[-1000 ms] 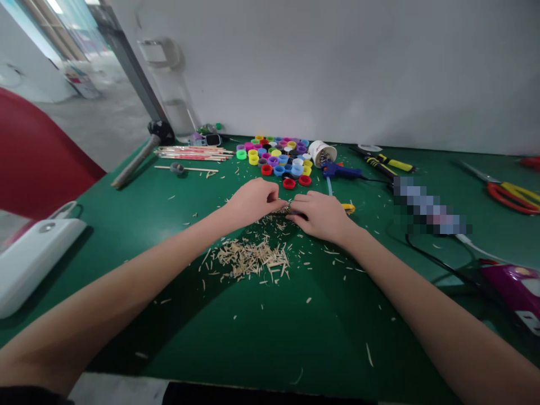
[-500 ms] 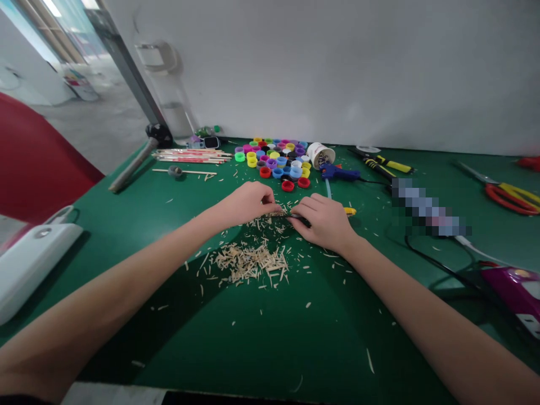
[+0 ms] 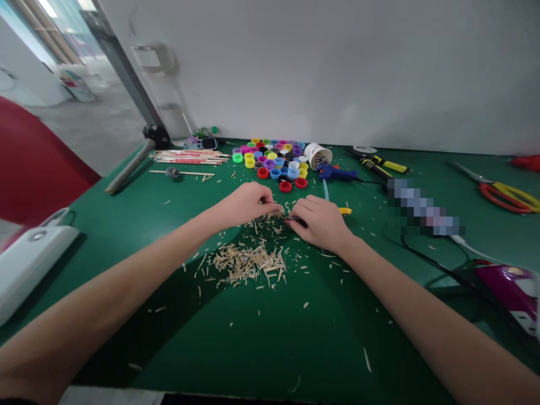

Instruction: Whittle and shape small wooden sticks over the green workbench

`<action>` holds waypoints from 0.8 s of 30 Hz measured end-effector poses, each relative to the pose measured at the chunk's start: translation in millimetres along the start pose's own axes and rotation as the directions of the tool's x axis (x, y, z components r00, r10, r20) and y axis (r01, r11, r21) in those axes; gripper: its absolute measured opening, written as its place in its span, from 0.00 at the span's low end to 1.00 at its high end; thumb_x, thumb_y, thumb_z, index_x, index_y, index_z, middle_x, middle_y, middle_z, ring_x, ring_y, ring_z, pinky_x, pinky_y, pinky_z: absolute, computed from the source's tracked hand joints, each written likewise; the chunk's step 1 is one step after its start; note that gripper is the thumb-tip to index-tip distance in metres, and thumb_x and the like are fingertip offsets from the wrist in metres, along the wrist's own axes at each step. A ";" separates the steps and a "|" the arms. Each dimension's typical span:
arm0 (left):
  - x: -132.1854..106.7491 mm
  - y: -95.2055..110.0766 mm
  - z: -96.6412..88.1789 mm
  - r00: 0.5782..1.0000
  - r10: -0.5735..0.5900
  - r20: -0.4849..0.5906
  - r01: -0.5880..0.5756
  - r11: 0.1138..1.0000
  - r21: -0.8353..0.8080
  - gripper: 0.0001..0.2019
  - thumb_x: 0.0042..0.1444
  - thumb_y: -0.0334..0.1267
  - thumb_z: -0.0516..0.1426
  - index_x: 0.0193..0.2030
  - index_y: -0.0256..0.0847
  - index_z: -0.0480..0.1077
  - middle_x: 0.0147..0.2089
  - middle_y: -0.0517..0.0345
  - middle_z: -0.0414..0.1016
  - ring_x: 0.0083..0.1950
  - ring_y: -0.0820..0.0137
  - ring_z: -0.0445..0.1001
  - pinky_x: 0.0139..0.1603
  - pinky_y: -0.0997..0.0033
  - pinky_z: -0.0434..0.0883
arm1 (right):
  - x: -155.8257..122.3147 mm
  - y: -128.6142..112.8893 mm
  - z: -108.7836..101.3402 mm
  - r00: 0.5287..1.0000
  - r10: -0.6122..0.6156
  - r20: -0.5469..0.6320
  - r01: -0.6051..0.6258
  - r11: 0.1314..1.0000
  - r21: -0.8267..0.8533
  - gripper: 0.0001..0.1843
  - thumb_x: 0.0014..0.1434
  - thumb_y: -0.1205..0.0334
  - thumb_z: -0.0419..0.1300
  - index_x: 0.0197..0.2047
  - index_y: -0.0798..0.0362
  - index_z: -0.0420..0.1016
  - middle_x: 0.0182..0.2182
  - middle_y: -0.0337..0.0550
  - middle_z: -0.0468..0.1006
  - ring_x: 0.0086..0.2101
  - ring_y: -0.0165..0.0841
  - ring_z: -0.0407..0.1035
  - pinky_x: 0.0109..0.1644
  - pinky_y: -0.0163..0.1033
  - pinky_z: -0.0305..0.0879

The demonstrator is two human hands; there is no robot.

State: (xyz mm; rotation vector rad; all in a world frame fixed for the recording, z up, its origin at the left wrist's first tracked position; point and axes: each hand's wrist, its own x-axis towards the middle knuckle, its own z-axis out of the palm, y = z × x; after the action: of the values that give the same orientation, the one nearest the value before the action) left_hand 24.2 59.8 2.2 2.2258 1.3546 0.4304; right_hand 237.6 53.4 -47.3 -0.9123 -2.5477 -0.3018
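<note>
My left hand (image 3: 253, 201) is closed in a pinch, thumb against fingertips, just above scattered wood slivers (image 3: 268, 224). Whatever lies between those fingers is too small to make out. Close by on the right, my right hand (image 3: 318, 221) wraps round a utility knife (image 3: 346, 211). Its yellow end sticks out behind the hand and a thin dark tip points left toward the pinching fingers. Most of the knife is hidden by the palm. Nearer me lies a loose pile of short pale wood pieces (image 3: 247, 262).
Behind my hands stand many coloured bottle caps (image 3: 274, 163), a tipped white cup (image 3: 317, 156) and a blue glue gun (image 3: 337, 172). Wrapped sticks (image 3: 189, 157) and a hammer (image 3: 133, 163) lie left. Scissors (image 3: 502, 191) and a purple power strip (image 3: 508, 292) are right.
The whole view has shifted slightly, so the things on the table appear a little further left. Both hands keep nearly the same pose, and the knife tip sits slightly lower beside the left fingers.
</note>
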 end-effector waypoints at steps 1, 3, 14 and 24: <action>-0.5 2.5 -2.3 1.000 0.008 -0.026 -0.009 1.000 -0.011 0.15 0.55 0.46 0.56 0.23 0.40 0.66 0.21 0.60 0.67 0.22 0.76 0.59 0.24 0.70 0.58 | 0.3 -0.2 -0.3 1.000 -0.001 0.009 0.001 1.000 0.001 0.10 0.61 0.57 0.53 0.31 0.52 0.68 0.27 0.41 0.72 0.30 0.32 0.58 0.32 0.37 0.49; -1.7 8.5 -10.3 0.991 0.028 -0.127 -0.032 0.999 -0.023 0.15 0.56 0.46 0.55 0.22 0.40 0.65 0.22 0.60 0.66 0.22 0.77 0.59 0.25 0.71 0.58 | 1.0 -0.4 -0.7 1.000 -0.005 0.023 0.005 1.000 0.006 0.10 0.61 0.57 0.53 0.31 0.52 0.68 0.28 0.41 0.72 0.30 0.32 0.58 0.32 0.37 0.49; -1.2 -2.6 -22.4 0.987 0.045 -0.154 -0.054 0.997 -0.057 0.14 0.56 0.48 0.54 0.30 0.41 0.74 0.27 0.55 0.73 0.24 0.75 0.61 0.27 0.68 0.59 | 1.5 -1.3 -0.6 0.999 0.034 0.035 -0.034 0.999 -0.001 0.11 0.62 0.55 0.53 0.32 0.52 0.66 0.28 0.41 0.72 0.31 0.32 0.60 0.31 0.37 0.50; 0.9 -6.5 -6.6 0.998 0.036 0.043 -0.035 0.999 -0.009 0.14 0.55 0.48 0.54 0.32 0.41 0.76 0.27 0.55 0.74 0.23 0.74 0.61 0.25 0.70 0.58 | 0.3 0.0 0.3 1.000 0.016 0.009 -0.017 0.999 0.045 0.10 0.61 0.57 0.52 0.32 0.52 0.67 0.28 0.41 0.72 0.31 0.32 0.60 0.32 0.37 0.50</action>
State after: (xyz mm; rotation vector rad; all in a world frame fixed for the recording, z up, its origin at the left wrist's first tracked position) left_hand 16.5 64.7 4.1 2.2424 1.2908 0.3974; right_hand 237.3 53.6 -47.5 -0.9193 -2.5433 -0.2344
